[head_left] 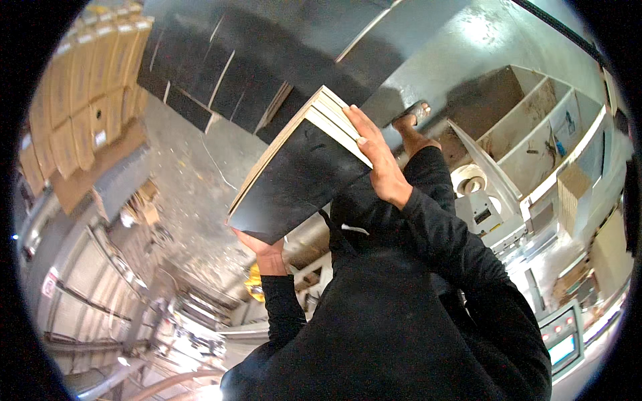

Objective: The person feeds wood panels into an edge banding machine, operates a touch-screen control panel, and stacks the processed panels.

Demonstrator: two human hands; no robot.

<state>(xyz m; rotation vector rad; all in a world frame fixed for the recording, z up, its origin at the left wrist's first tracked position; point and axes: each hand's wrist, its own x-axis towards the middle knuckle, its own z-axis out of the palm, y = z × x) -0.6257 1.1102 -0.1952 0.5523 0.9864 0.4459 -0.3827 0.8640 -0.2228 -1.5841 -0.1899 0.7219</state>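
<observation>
Black-faced boards (301,177), a stack lifted at centre | left hand (266,248) at 7 o'clock, fingers clamped underneath | right hand (380,160) at 2 o'clock, fingers together across top | carried, not set down; black sheets (221,73) at 11 o'clock

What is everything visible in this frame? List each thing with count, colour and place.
stack of flat boards: one stack, black faces with pale tan edges, centre, held up tilted between both hands
black panels: several, black with pale edges, laid overlapping at upper centre
cardboard boxes: many, brown, stacked at upper left
grey machine surface: one, grey, upper right
white shelving compartments: several, off-white, right
control screen: one, lit blue-white, lower right
debris-strewn floor: grey, left of centre
left hand: one, under the stack's lower edge, black sleeve
right hand: one, flat on the stack's upper right edge, black sleeve
</observation>
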